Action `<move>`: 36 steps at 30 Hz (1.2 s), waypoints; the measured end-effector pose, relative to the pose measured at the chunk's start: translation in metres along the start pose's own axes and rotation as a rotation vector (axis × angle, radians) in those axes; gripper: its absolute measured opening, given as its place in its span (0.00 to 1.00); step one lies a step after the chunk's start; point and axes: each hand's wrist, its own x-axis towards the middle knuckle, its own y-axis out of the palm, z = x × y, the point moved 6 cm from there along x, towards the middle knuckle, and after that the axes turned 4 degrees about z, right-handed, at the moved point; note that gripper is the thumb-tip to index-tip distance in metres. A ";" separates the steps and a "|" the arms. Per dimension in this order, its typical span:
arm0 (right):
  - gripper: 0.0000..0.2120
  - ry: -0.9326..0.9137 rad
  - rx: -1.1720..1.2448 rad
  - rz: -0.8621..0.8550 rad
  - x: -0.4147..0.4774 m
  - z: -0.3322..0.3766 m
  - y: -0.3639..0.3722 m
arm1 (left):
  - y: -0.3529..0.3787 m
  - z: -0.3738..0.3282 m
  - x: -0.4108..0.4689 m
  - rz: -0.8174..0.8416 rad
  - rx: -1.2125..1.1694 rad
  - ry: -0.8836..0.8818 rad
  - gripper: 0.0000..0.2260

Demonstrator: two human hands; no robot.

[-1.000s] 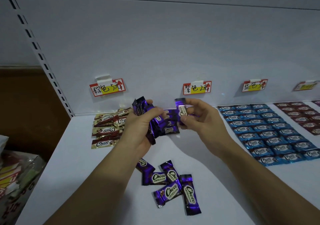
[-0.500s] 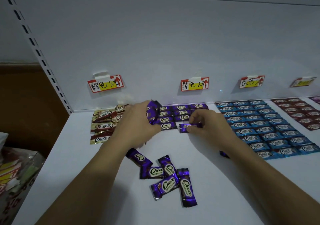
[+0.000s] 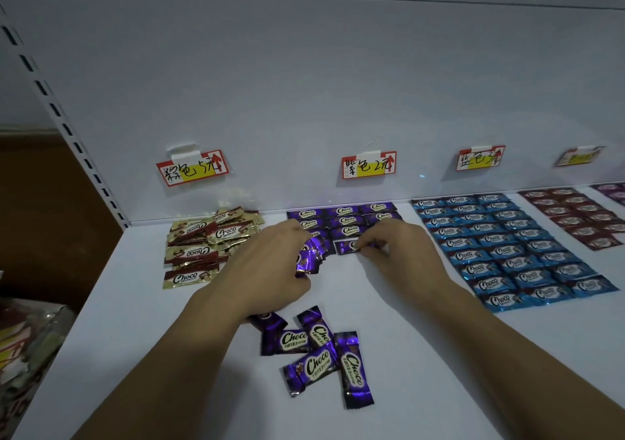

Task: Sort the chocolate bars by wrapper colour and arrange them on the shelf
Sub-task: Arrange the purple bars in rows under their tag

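Lowered since a second ago, the purple bar [image 3: 348, 247] lies flat on the shelf [image 3: 135, 338] at frame centre, its right end pinched in the grip of the right hand [image 3: 402, 253]. The left hand [image 3: 267, 267] clutches spare bars [image 3: 309, 259]. Likely light, slippery foil; best held by the crimped ends.

On the shelf [image 3: 135, 338], a pile [image 3: 203, 243] of bars lay at the left against the back wall [image 3: 304, 84], rows [image 3: 345, 214] in the middle, a grid [image 3: 507, 246] to their right, more rows [image 3: 575, 216] beyond. A loose heap [image 3: 318, 355] lay before the middle rows. Labels [image 3: 368, 165] hung on the wall behind the groups.
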 end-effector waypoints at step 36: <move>0.13 0.132 -0.275 0.742 -0.027 -0.003 -0.051 | 0.021 -0.035 0.000 -0.103 -1.993 -0.478 0.19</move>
